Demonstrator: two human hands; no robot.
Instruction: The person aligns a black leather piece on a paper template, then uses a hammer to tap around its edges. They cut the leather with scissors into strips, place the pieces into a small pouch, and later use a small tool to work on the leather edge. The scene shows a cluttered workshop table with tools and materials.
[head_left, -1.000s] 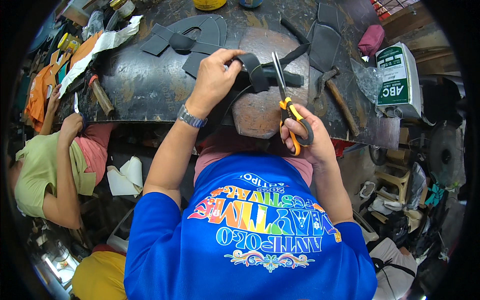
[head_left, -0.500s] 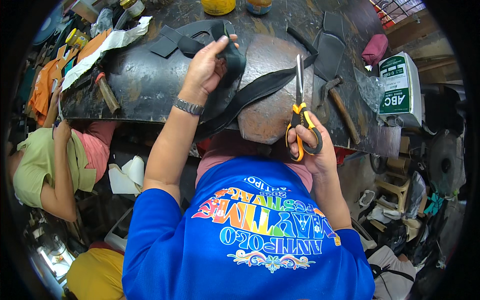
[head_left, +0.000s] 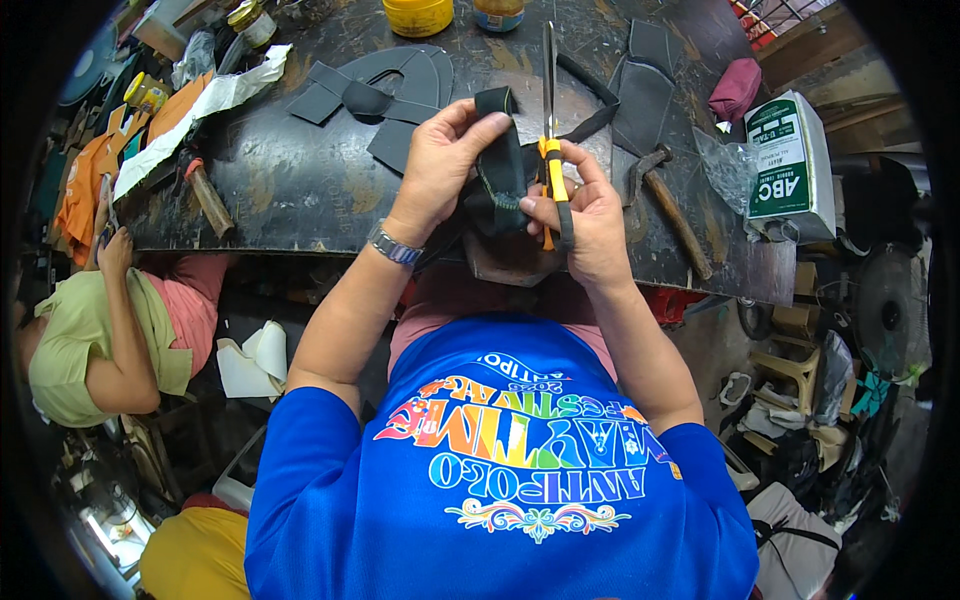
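My left hand pinches a black fabric strap between thumb and fingers, above the table's near edge. Light stitching runs along the strap's edge. Yellow-and-black scissors are in my right hand, their blades upright and together, pointing to the far side. My right fingertips also reach the strap's lower part, though how firmly they grip it I cannot tell. Behind the hands lies a brown worn slab, partly hidden. Dark flat cut pieces lie to its left, and more dark pieces to its right.
A wooden-handled hammer lies right, beside a white-and-green can and maroon pouch. Another hammer rests left. Yellow tub and jar stand at the back. A person in a green shirt sits left, holding scissors.
My hands have come together: the left moved right and nearer with the strap, the right moved left and farther with the scissors. The strap's long tail no longer stretches across the slab.
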